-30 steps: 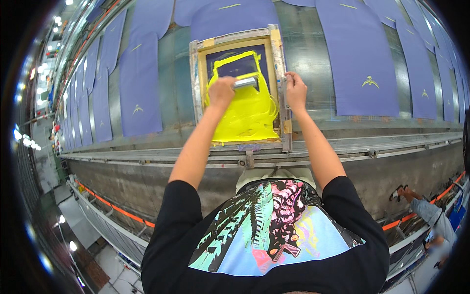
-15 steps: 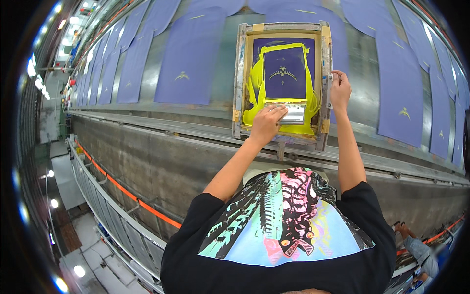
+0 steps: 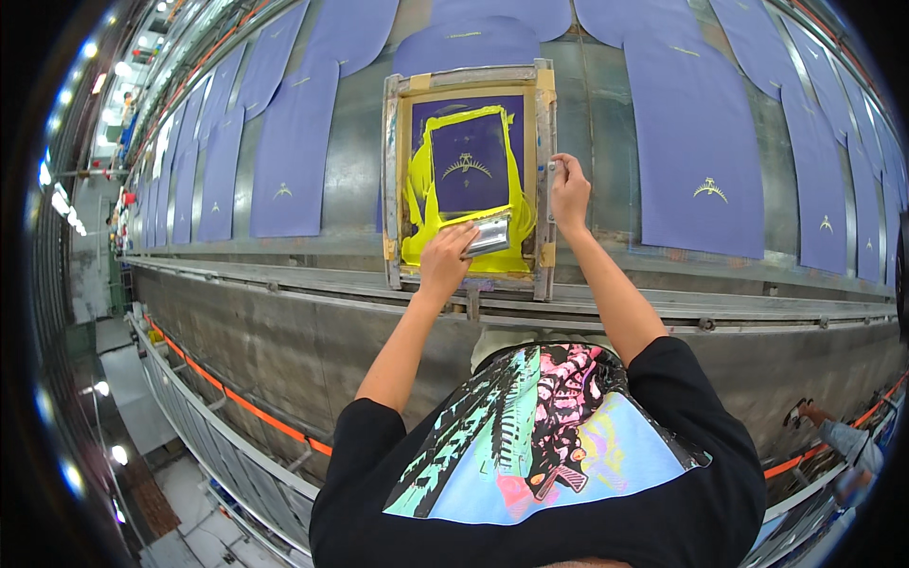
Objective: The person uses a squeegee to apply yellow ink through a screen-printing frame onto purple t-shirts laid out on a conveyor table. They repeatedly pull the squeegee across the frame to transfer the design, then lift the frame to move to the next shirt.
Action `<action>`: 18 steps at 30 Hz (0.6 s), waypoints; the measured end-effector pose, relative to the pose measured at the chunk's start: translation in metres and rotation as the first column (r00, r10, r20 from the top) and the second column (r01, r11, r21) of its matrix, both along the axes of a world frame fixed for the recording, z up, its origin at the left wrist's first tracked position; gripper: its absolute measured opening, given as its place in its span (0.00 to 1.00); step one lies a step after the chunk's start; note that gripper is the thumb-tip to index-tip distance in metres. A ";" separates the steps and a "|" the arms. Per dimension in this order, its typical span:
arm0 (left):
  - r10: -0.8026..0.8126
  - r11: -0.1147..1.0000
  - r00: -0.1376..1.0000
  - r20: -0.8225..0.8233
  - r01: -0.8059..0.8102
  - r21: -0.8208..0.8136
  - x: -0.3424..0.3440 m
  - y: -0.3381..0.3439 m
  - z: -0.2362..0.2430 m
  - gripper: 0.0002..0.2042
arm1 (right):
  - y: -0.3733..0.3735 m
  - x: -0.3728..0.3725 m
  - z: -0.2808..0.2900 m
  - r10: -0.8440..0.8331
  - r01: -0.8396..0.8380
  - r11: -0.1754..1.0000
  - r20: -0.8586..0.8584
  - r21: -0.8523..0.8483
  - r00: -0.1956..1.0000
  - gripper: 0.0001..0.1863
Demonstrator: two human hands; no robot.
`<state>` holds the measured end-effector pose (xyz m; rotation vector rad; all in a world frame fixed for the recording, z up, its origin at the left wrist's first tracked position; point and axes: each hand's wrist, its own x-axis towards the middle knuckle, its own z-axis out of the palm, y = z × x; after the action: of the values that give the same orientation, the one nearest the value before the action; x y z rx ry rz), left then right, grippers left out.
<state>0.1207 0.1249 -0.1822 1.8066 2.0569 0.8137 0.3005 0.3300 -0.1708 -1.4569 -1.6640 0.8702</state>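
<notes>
Head view caught both hands at work on the screen frame (image 3: 546, 133), and they were apart from each other. The left hand (image 3: 447, 257) was inside the frame's lower part, back of the hand up, fingers clamped over the left end of a silver squeegee (image 3: 490, 236). Its forearm slanted up toward the frame from the lower left. The right hand (image 3: 570, 193) was at the frame's right rail, fingers curled in against the edge; can't really tell if it was gripping or just resting there. That forearm leaned in from the lower right.

As for the squeegee, it sat near the frame's bottom end, a bit skewed, right end higher than the left. Bright yellow ink (image 3: 422, 197) was smeared pretty messily around a dark window in the frame's middle, where a small winged design (image 3: 466, 168) showed. Purple fabric pieces (image 3: 696, 142) lay to the frame's left and right.
</notes>
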 end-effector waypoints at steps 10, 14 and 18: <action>-0.040 0.999 0.996 -0.074 0.043 0.028 0.023 -0.015 -0.019 0.25 | 0.049 0.031 -0.035 -0.057 0.053 0.996 0.058 0.065 0.997 0.09; -0.028 0.992 0.984 -0.176 0.049 0.116 0.019 0.000 -0.031 0.21 | 0.041 0.034 -0.035 -0.079 0.077 0.997 0.042 0.031 0.996 0.10; 0.035 0.995 0.998 -0.051 -0.030 0.094 -0.019 0.097 -0.018 0.15 | 0.041 0.037 -0.032 -0.093 0.086 0.993 0.076 0.081 0.993 0.10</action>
<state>0.1017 0.2222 -0.2005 1.8669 2.1190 0.8941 0.3377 0.3705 -0.2023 -1.5177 -1.6580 0.6991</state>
